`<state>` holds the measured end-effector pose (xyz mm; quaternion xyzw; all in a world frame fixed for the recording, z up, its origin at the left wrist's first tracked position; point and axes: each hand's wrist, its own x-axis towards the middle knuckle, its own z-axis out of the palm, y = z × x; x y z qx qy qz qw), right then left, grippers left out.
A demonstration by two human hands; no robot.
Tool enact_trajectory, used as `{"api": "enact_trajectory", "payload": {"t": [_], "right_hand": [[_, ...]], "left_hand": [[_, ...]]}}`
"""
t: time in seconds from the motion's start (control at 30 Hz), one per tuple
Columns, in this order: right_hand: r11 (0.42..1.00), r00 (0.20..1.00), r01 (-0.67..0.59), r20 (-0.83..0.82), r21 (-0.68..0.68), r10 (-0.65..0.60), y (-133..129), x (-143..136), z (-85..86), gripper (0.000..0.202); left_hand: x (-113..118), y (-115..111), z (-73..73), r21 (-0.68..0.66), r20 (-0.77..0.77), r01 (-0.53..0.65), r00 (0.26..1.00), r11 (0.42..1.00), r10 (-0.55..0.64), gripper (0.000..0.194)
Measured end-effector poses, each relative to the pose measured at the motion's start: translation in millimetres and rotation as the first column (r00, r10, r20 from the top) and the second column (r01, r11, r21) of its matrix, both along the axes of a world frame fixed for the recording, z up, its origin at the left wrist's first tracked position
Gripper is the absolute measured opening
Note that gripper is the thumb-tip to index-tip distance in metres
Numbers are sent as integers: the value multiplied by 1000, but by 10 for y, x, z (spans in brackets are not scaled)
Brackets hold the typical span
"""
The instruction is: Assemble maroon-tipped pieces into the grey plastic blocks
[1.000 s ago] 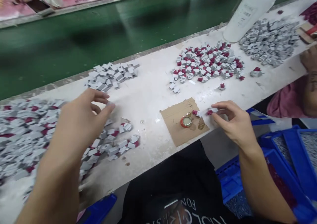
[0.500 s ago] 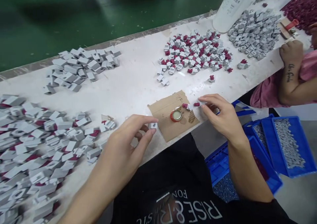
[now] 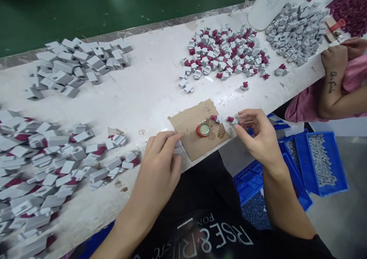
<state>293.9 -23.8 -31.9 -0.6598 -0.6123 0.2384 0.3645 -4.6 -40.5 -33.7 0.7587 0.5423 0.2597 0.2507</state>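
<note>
"What's furthest left?"

"A heap of grey and maroon parts (image 3: 59, 140) on the counter (image 3: 137, 94). Next, the left hand (image 3: 160, 161), fingertips pinching a mostly hidden grey block (image 3: 178, 144) at the left edge of the cardboard (image 3: 195, 148)."

"And rightward?"

"A red bottle cap (image 3: 204, 129) sits on the cardboard, one maroon-and-grey piece (image 3: 215, 118) just right of it. Then the right hand (image 3: 259, 138), thumb and forefinger holding a second piece (image 3: 232, 120) beside the cardboard's right edge."

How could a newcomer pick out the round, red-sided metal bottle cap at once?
On the long white table, a flat piece of brown cardboard lies between the person's left hand and right hand. The bottle cap sits near its middle; unlike the grey-and-maroon plastic part beside it, it is round with a crimped rim.
</note>
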Motion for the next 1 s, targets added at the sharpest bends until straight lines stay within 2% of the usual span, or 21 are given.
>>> {"api": "enact_trajectory", "payload": {"t": [0.1, 0.2, 0.3, 0.57, 0.73, 0.87, 1.0], "right_hand": [[997, 997, 74, 4, -7, -74, -19, 21, -11, 17], [999, 996, 41, 74, -9, -40, -17, 21, -15, 15], [1000, 997, 11, 72, -10, -11, -12, 6, -13, 11], [995, 995, -102, -9, -18, 102, -20, 43, -10, 13], [996, 996, -86, -28, 11, 87, -50, 28, 10, 18], [993, 995, -14, -97, 116, 25, -105, -144, 115, 24], [988, 974, -92, -196, 127, 116, -162, -395, 211, 29]], "left_hand": [[-13, -8, 31, -25, 25, -43, 999, 999, 44, 30], [-4, 0, 33, -30, 3, -137, 991, 990, 137, 21], [15, 8, 28, -53, -37, -182, 983, 982, 180, 18], [28, -13, 60, -89, -97, -162, 983, 983, 154, 14], [64, -48, 55, -46, -125, -148, 982, 988, 141, 10], [82, -72, 78, -29, -146, -121, 982, 992, 116, 1], [66, -72, 96, -27, -143, -111, 984, 993, 106, 8]]}}
